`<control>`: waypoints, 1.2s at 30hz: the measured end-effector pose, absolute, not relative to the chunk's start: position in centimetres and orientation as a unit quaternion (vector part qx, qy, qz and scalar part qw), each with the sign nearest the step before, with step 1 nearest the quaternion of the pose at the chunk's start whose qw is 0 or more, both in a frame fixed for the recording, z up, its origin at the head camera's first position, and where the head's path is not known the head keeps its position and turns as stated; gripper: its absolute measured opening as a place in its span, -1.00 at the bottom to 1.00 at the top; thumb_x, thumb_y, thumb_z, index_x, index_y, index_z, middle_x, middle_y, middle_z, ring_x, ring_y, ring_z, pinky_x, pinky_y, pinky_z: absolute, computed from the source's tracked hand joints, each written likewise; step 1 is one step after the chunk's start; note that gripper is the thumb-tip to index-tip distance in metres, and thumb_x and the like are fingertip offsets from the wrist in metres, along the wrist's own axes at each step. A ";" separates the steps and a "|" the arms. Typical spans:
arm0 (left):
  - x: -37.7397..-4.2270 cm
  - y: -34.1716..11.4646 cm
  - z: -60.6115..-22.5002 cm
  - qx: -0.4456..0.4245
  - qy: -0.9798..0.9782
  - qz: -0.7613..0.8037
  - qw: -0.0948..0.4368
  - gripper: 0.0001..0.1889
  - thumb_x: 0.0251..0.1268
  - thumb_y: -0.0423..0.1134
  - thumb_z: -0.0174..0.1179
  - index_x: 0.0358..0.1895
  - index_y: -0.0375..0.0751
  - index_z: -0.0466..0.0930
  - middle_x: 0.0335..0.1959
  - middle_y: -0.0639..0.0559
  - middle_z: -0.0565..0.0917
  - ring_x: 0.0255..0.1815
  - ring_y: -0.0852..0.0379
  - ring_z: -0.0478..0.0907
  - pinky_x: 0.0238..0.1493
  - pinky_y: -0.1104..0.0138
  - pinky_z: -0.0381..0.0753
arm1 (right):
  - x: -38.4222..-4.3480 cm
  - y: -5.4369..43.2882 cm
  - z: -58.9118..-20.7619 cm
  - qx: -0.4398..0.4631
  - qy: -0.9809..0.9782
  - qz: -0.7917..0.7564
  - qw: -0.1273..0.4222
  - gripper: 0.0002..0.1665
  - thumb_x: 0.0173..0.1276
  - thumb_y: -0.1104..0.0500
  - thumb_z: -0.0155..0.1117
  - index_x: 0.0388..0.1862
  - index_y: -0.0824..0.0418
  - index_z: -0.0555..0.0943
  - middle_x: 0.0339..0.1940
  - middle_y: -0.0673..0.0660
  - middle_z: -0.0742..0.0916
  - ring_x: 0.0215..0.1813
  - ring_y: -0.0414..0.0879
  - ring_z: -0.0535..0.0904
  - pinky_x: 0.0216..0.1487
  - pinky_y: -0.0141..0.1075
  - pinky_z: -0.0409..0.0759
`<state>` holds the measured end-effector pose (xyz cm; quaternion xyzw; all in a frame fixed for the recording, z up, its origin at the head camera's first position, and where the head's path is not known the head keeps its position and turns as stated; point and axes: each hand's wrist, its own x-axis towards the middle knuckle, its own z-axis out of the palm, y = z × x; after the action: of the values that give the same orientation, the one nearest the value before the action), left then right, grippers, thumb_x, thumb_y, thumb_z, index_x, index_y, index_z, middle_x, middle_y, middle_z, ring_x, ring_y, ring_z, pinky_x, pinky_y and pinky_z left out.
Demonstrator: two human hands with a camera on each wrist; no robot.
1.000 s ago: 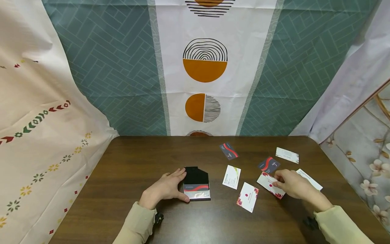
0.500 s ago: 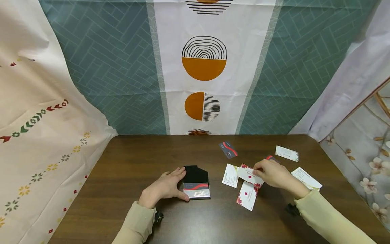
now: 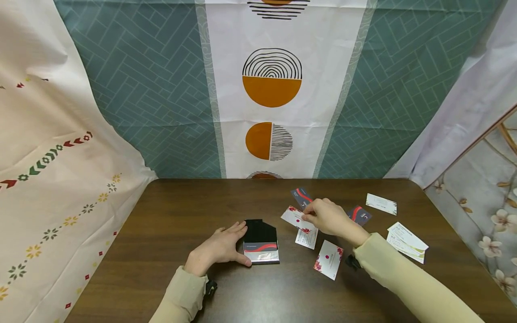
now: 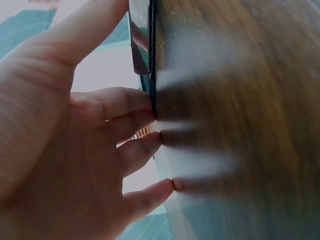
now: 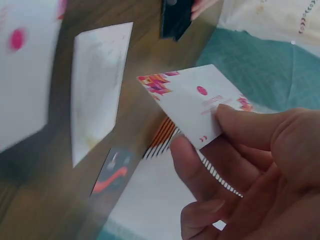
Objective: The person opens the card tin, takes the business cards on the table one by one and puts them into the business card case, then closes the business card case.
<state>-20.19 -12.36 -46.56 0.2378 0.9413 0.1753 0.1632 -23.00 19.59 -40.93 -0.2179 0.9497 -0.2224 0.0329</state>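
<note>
My left hand point(image 3: 221, 247) lies at the left side of a business card case point(image 3: 260, 232), its fingers spread. The thumb touches the near left corner and the fingertips rest by the raised black flap. Inside the silver part sits a dark card with a red stripe point(image 3: 258, 247). My right hand point(image 3: 329, 218) pinches a white business card with red flowers point(image 5: 185, 95) between thumb and fingers, right of the case. Below that card in the head view lies a white card point(image 3: 306, 239), partly covered. A dark card point(image 3: 301, 196) lies behind it.
Another red-flowered card point(image 3: 329, 260) lies on the brown table point(image 3: 181, 202) near my right forearm. Farther right are a dark card point(image 3: 359, 215), a white card point(image 3: 381, 204) and overlapping white cards point(image 3: 406, 242). A patterned curtain point(image 3: 274, 89) hangs behind the table.
My right hand has picked up the red-flowered card on the right and carried it left over the other cards toward the case. The left hand and the case have stayed in place.
</note>
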 end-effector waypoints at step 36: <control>-20.1 -12.3 -46.2 0.236 0.943 0.171 0.161 0.10 -0.11 0.29 0.45 0.47 -0.29 0.24 0.52 -0.14 0.15 0.54 -0.11 0.01 0.39 -0.15 0.04 | -24.9 9.0 -42.8 -0.353 0.914 -0.164 0.112 -0.82 0.35 0.23 0.31 -0.48 0.06 0.68 -0.57 -0.17 0.59 -0.50 -0.26 0.46 -0.46 -0.33 0.48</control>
<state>-20.13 -12.34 -46.23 0.2365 0.9427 0.1714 0.1614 -24.86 8.99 -42.77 -0.3528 0.9144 -0.1640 0.1120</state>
